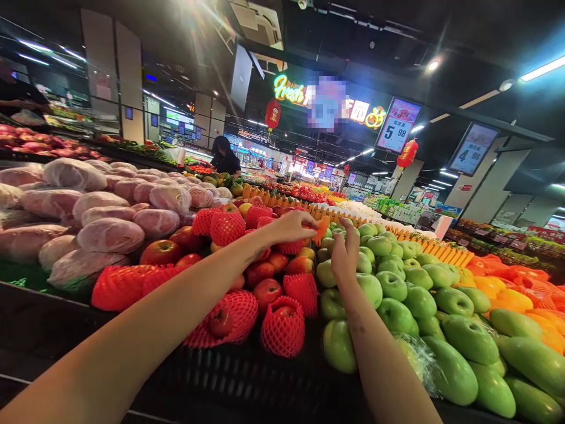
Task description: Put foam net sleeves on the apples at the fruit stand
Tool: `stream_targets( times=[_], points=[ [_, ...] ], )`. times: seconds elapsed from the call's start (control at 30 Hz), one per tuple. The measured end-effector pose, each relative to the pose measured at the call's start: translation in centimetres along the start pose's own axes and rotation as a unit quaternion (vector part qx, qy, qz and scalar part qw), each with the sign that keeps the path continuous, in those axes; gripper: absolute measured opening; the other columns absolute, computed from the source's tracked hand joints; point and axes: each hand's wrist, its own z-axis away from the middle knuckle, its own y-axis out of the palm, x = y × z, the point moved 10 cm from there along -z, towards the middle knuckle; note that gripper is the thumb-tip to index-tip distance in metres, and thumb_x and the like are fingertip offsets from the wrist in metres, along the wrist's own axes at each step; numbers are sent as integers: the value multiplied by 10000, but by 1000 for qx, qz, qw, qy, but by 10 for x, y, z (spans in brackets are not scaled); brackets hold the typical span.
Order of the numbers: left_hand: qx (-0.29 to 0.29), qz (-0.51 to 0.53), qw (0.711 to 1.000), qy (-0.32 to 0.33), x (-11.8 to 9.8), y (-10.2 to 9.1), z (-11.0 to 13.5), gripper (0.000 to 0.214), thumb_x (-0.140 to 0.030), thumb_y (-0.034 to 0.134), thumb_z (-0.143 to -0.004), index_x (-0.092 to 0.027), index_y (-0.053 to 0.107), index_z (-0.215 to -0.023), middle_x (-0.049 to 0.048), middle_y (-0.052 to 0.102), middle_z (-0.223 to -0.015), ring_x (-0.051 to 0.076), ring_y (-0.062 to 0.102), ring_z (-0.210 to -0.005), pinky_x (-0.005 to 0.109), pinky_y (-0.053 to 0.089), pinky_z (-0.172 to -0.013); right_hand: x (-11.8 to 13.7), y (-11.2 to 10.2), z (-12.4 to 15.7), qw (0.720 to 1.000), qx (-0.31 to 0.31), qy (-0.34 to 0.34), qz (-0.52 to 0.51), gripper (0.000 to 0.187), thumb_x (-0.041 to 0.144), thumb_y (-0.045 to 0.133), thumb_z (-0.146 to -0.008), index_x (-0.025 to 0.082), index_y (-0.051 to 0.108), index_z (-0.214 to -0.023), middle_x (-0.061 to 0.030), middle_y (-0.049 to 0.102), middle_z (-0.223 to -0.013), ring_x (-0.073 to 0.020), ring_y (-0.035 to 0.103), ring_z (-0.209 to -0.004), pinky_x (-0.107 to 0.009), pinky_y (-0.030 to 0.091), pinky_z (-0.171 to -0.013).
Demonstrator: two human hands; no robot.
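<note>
Both my arms reach over a supermarket fruit stand. My left hand hovers over the red apples, fingers pinched on an orange divider piece that stands between the red and green fruit. My right hand is raised above the green apples, fingers curled together near the same divider; what they hold, if anything, I cannot make out. Many red apples wear red foam nets.
Wrapped pink fruit is piled at the left. Green mangoes and orange netted fruit lie at the right. A black crate wall fronts the stand. A person in black stands at the far displays under price signs.
</note>
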Motion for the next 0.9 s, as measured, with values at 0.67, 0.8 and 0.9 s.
stream_targets(
  times=[0.67,0.8,0.9],
  points=[
    [-104,-95,982,-126,38,-32,51,199,-160,594,-813,-158,681,-993,71,743,-929,219,688,-879,324,504,-803,-8,54,20,910,184,178,-327,455,380,904,-531,237,491,-655,58,525,-674,-116,507,-643,-283,479,-678],
    [-110,-89,981,-132,38,-29,52,192,-194,555,-838,-158,706,-952,72,755,-905,219,686,-843,308,469,-744,3,65,33,872,250,217,-360,460,335,898,-556,228,460,-648,65,463,-636,-87,409,-551,-232,346,-481],
    [-161,-46,977,-135,40,-36,53,174,-174,543,-818,-162,688,-914,53,742,-833,203,671,-786,286,453,-690,-1,72,44,849,291,276,-345,418,414,874,-601,247,562,-823,65,525,-678,-78,397,-508,-212,220,-404]
  ],
)
